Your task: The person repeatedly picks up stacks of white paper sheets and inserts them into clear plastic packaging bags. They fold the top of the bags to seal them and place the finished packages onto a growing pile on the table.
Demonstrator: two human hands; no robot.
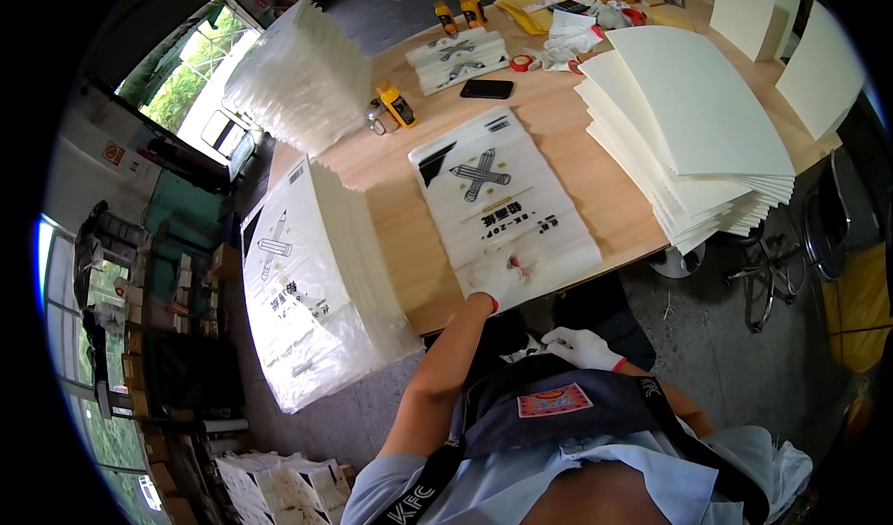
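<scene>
The fingers (502, 269) of the left hand (496, 281), in a white glove, are spread flat and appear to sit inside the mouth of a clear printed plastic bag (502, 204), showing through the film; they press down rather than pinch, and no closed grip is visible. The bag lies flat on the wooden table (391, 176), its open end at the near edge, its printed face up, with a crossed-pencil graphic at its centre. The right hand (581, 346), also in a white glove with a red cuff, sits below the table edge near the body, fingers loosely curled; whether it has hold of anything cannot be told. To the left, a thick stack of printed bags (312, 292) overhangs the table's left end. Behind that, a fanned pile of clear bags (298, 74) stands at the far left corner. To the right of the bag, well apart from it, a tall stack of cream sheets (693, 144) lies at the table's right edge, fanned toward the near side. Further back lie a black phone (486, 89), a yellow handheld tool (396, 105), a second printed bag (460, 58), and a red tape roll (523, 63). A dark apron (558, 404) covers the person's front.
</scene>
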